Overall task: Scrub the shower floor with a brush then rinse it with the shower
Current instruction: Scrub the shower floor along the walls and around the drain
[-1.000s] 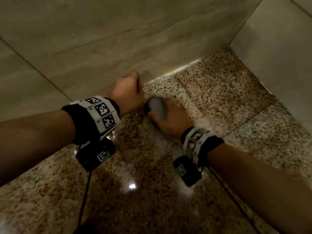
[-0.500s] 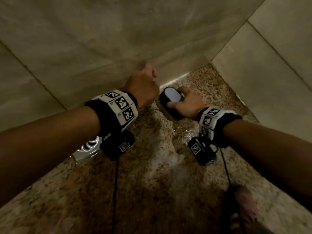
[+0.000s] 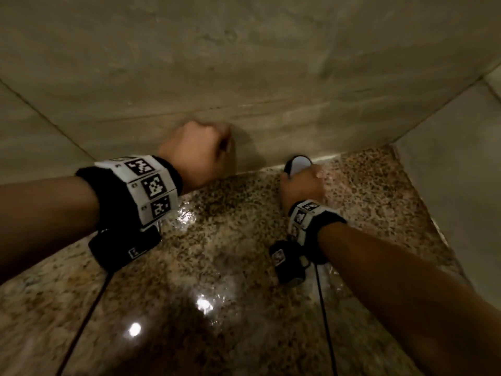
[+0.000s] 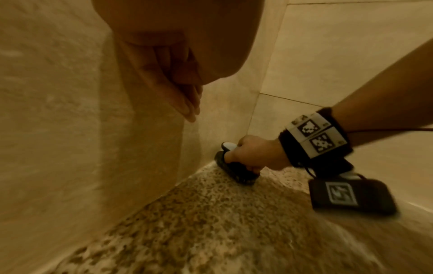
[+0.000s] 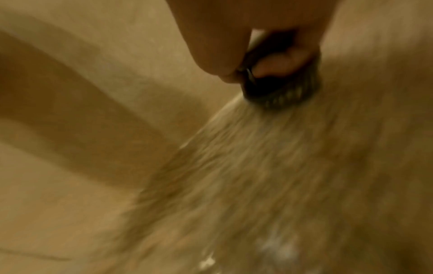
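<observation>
Bathroom shower stall. Wet speckled granite floor filled lower frame, glinting with light reflections; beige marble-look wall tiles met it along top and right edge.

1. A beige stone-look wall fills the upper half of the head view, with thin grout lines crossing it.
2. A second tiled wall runs down the right edge of that view and meets the first in a corner at upper right.
3. Wristbands with black-and-white square markers sit at left centre and at right centre.
4. Thin black cables trail toward the bottom edge.
</observation>
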`<state>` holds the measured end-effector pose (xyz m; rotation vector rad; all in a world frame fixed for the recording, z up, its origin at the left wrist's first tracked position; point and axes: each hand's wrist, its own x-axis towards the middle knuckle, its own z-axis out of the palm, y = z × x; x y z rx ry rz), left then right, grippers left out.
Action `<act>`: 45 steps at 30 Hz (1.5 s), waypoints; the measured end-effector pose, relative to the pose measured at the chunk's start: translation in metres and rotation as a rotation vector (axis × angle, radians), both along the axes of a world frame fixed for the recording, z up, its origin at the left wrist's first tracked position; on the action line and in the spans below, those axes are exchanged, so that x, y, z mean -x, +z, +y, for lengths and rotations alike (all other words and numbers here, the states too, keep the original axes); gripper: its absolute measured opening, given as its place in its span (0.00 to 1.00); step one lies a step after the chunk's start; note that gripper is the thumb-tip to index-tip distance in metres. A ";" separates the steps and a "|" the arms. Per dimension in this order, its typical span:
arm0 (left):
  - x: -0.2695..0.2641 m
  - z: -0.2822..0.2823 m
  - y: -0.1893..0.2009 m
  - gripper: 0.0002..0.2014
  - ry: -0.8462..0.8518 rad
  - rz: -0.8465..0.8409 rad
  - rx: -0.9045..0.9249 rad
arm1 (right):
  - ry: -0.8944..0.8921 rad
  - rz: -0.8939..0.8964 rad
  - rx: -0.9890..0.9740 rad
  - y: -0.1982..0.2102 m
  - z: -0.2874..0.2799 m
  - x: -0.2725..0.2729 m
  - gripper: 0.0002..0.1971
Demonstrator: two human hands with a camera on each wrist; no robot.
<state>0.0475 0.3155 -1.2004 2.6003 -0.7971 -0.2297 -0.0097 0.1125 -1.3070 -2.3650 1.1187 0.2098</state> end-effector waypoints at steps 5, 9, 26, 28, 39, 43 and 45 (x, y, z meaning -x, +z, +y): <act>0.011 -0.010 0.007 0.06 0.060 -0.020 -0.004 | 0.445 -0.061 -0.026 0.003 0.069 0.018 0.30; 0.029 -0.023 -0.008 0.09 -0.018 0.010 -0.026 | 0.658 -0.111 -0.114 0.006 0.065 0.010 0.24; 0.018 -0.049 -0.042 0.17 -0.395 -0.146 -0.170 | 0.784 -0.147 0.155 -0.004 0.000 -0.003 0.28; 0.016 -0.042 -0.048 0.17 -0.326 -0.081 -0.207 | 0.518 -0.095 0.138 -0.004 -0.032 0.009 0.27; 0.019 -0.072 -0.060 0.24 -0.361 -0.038 -0.456 | 0.315 -0.229 -0.416 0.025 -0.008 0.000 0.21; 0.018 -0.064 -0.062 0.24 -0.351 -0.035 -0.475 | -0.012 -0.214 -0.611 0.020 -0.008 -0.009 0.16; 0.016 -0.059 -0.058 0.27 -0.341 -0.010 -0.451 | -0.150 -0.198 -0.793 0.014 0.005 -0.016 0.20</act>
